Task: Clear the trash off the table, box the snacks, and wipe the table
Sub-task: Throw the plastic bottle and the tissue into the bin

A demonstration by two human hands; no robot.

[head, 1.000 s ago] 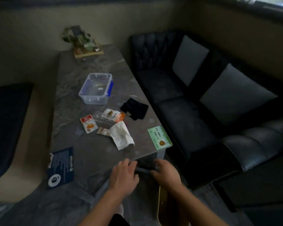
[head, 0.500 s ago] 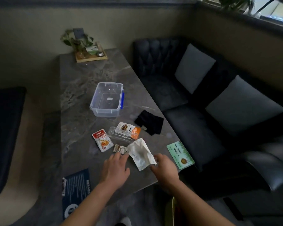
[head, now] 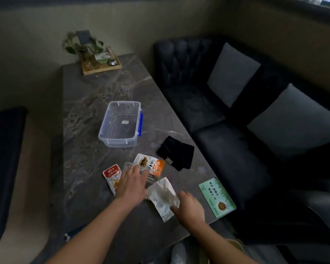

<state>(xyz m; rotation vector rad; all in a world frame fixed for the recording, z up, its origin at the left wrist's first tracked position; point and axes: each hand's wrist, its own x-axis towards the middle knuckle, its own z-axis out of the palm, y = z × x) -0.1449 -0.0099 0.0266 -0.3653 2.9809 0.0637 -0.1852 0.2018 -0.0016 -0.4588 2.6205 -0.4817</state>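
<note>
tissue: crumpled white paper tissue point(head: 163, 197) lies on the near part of the grey marble table point(head: 88, 103), long axis running far-left to near-right
nearer hand: right hand point(head: 189, 206), fingertips touching its near-right edge, fingers loosely apart, no pinch yet
left hand point(head: 132, 182): spread flat over the clear plastic wrapper point(head: 151, 175), clamped on nothing
box: clear plastic box point(head: 120, 123) further back, nothing in it

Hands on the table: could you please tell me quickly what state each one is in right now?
Left hand: open, fingers spread over the clear plastic wrapper, holding nothing.
Right hand: fingers on the crumpled tissue; grip cannot be told.
</note>
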